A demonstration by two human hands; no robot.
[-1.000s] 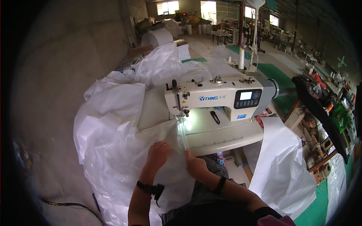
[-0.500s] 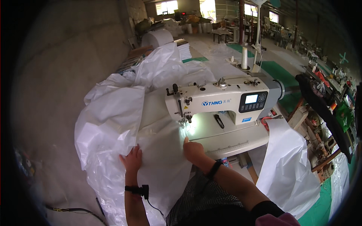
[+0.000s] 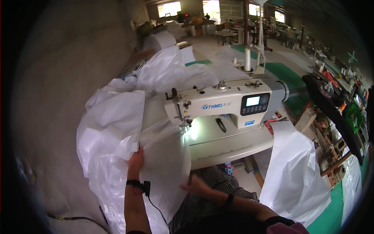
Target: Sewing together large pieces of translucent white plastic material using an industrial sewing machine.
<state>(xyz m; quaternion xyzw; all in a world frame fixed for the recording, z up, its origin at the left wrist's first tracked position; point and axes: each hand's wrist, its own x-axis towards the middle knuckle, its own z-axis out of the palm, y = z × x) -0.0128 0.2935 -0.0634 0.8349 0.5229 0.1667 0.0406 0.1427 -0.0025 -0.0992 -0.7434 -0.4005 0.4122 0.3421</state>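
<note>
A large white plastic sheet (image 3: 165,156) spreads from the left under the head of a sewing machine (image 3: 218,101). My left hand (image 3: 135,159) is closed at the edge of the sheet's folded upper layer, its fingertips partly hidden by the material. Below the machine bed's front edge, my right hand (image 3: 198,186) is beside the sheet's right edge, above my lap. Motion blurs its fingers, and I cannot tell whether it touches the sheet. The machine's lamp lights the needle area, where the sheet's edge lies.
Small black thread snips (image 3: 221,125) lie on the machine bed. Red-handled scissors (image 3: 269,125) rest at its right end, beside a hanging white sheet (image 3: 290,163). A thread cone (image 3: 247,59) stands behind the machine. Bunched white plastic (image 3: 161,70) fills the far left.
My right hand has drawn back from the needle area toward my lap. My left hand's spread fingers have closed at the fold's edge. The view has shifted slightly.
</note>
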